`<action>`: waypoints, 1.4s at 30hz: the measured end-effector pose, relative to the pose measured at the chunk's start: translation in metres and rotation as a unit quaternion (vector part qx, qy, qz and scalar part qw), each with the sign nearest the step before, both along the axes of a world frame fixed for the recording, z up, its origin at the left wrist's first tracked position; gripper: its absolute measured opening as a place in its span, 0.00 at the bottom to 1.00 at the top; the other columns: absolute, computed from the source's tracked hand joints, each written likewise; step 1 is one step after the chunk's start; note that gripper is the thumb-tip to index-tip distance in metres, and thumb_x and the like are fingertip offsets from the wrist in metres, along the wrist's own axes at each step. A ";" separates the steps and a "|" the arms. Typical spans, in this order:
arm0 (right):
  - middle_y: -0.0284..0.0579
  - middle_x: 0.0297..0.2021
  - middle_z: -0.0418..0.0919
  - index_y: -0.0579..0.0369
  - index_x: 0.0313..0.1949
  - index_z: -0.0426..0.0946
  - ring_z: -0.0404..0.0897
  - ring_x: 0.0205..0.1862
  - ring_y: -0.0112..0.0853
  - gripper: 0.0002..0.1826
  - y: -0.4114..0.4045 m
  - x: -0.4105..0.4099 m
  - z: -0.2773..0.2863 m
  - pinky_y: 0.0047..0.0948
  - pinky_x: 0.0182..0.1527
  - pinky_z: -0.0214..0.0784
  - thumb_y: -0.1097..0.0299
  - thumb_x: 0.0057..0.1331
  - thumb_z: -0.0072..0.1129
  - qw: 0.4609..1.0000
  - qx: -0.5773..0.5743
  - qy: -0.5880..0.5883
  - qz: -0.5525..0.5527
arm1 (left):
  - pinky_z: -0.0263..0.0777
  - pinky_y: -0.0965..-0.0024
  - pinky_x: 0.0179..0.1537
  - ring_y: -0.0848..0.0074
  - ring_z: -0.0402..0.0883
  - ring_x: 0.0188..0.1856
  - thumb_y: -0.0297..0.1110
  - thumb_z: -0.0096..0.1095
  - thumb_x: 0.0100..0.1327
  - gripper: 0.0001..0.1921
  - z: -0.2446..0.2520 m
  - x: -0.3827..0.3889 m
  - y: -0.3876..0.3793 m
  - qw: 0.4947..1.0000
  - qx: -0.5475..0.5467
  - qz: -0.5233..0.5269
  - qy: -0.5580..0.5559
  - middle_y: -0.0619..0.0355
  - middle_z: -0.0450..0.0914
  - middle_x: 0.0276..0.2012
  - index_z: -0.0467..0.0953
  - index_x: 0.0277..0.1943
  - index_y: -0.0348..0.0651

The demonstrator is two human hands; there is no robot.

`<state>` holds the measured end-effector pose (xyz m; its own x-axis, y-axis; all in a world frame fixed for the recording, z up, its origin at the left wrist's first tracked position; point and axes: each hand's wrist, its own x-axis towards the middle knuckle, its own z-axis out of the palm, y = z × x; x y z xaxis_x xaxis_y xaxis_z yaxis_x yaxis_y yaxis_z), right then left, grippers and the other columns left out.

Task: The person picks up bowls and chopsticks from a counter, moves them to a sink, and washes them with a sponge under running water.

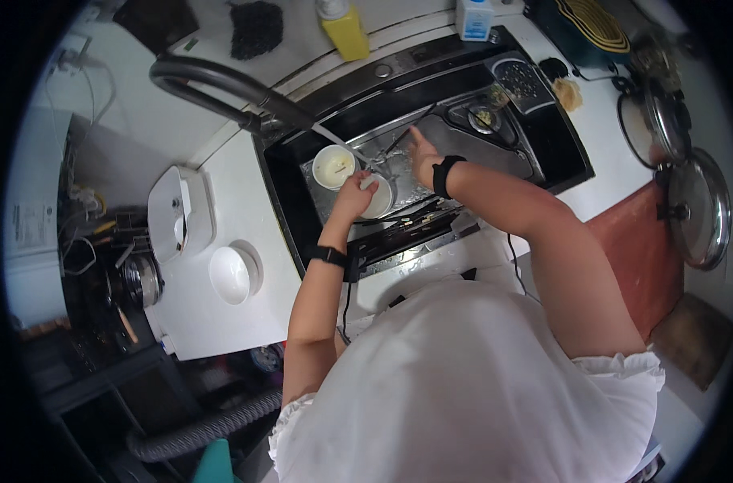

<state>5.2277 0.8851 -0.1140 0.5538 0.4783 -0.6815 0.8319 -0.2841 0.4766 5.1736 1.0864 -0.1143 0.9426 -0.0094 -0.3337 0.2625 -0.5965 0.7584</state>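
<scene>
Water runs from a dark gooseneck faucet (233, 87) into a dark sink (282, 211). My left hand (357, 194) grips the rim of a white bowl (378, 199) low in the basin, near the stream. Beside it, towards the back left, sits another white bowl (333, 164) with small food bits inside. My right hand (422, 154) is over the middle of the basin, near a thin dark utensil (396, 143); whether the fingers touch it I cannot tell. Several chopsticks (420, 220) lie along the near side of the sink. Food scraps lie in the drain strainer (483, 119).
A white bowl (230, 275) and a white plastic tub (182, 214) stand on the left counter. Behind the sink are a yellow bottle (347, 33) and a white bottle (475, 21). A perforated tray (520, 84) sits at the sink's back right; a lidded pot (650, 130) stands farther right.
</scene>
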 end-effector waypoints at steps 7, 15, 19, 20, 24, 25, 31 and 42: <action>0.39 0.66 0.67 0.46 0.62 0.69 0.62 0.69 0.38 0.28 -0.024 0.017 -0.032 0.63 0.68 0.41 0.44 0.71 0.42 0.956 -0.189 0.059 -0.215 | 0.73 0.64 0.46 0.63 0.79 0.42 0.33 0.61 0.64 0.09 0.182 -0.037 -0.091 0.958 -0.096 -0.199 -0.180 0.50 0.78 0.36 0.81 0.43 0.41; 0.39 0.64 0.70 0.47 0.61 0.69 0.66 0.66 0.38 0.27 -0.034 0.033 -0.065 0.61 0.67 0.44 0.45 0.71 0.41 0.939 -0.205 -0.015 -0.275 | 0.68 0.57 0.47 0.58 0.75 0.43 0.39 0.60 0.66 0.12 0.235 -0.058 -0.198 0.868 -0.006 -0.426 -0.254 0.49 0.77 0.37 0.78 0.35 0.37; 0.39 0.63 0.71 0.48 0.61 0.69 0.68 0.65 0.39 0.27 -0.052 0.044 -0.094 0.61 0.66 0.46 0.45 0.71 0.41 0.918 -0.241 -0.054 -0.309 | 0.68 0.61 0.46 0.59 0.73 0.42 0.45 0.62 0.64 0.15 0.244 -0.074 -0.199 0.834 0.009 -0.462 -0.301 0.50 0.73 0.36 0.75 0.35 0.38; 0.40 0.62 0.72 0.48 0.61 0.70 0.69 0.64 0.39 0.27 -0.051 0.051 -0.102 0.60 0.66 0.46 0.45 0.72 0.40 0.913 -0.253 -0.066 -0.314 | 0.68 0.61 0.45 0.59 0.73 0.41 0.44 0.63 0.63 0.15 0.247 -0.078 -0.195 0.835 -0.021 -0.459 -0.302 0.51 0.73 0.37 0.74 0.36 0.39; 0.40 0.61 0.73 0.49 0.60 0.70 0.71 0.63 0.39 0.27 -0.055 0.077 -0.150 0.60 0.66 0.48 0.45 0.72 0.40 0.871 -0.315 -0.133 -0.352 | 0.68 0.62 0.41 0.60 0.73 0.39 0.39 0.68 0.60 0.15 0.250 -0.084 -0.194 0.843 -0.074 -0.454 -0.279 0.53 0.72 0.34 0.70 0.36 0.39; 0.40 0.61 0.73 0.49 0.60 0.70 0.72 0.62 0.39 0.27 -0.052 0.082 -0.160 0.60 0.65 0.49 0.46 0.72 0.40 0.851 -0.325 -0.173 -0.374 | 0.68 0.62 0.40 0.60 0.73 0.38 0.38 0.69 0.59 0.16 0.250 -0.085 -0.194 0.849 -0.079 -0.444 -0.275 0.54 0.72 0.33 0.69 0.35 0.39; 0.39 0.59 0.76 0.53 0.62 0.68 0.78 0.55 0.42 0.28 -0.040 0.090 -0.133 0.59 0.63 0.53 0.48 0.72 0.40 0.910 -0.305 -0.076 -0.271 | 0.68 0.63 0.36 0.61 0.74 0.36 0.36 0.73 0.54 0.17 0.245 -0.084 -0.188 0.875 -0.057 -0.378 -0.298 0.55 0.73 0.31 0.69 0.35 0.41; 0.40 0.59 0.76 0.54 0.61 0.67 0.78 0.56 0.42 0.25 -0.059 0.057 -0.025 0.59 0.63 0.54 0.53 0.72 0.43 0.946 -0.233 -0.041 -0.222 | 0.68 0.66 0.35 0.64 0.72 0.35 0.37 0.75 0.52 0.15 0.250 -0.095 -0.188 0.903 -0.061 -0.361 -0.225 0.59 0.73 0.30 0.72 0.33 0.42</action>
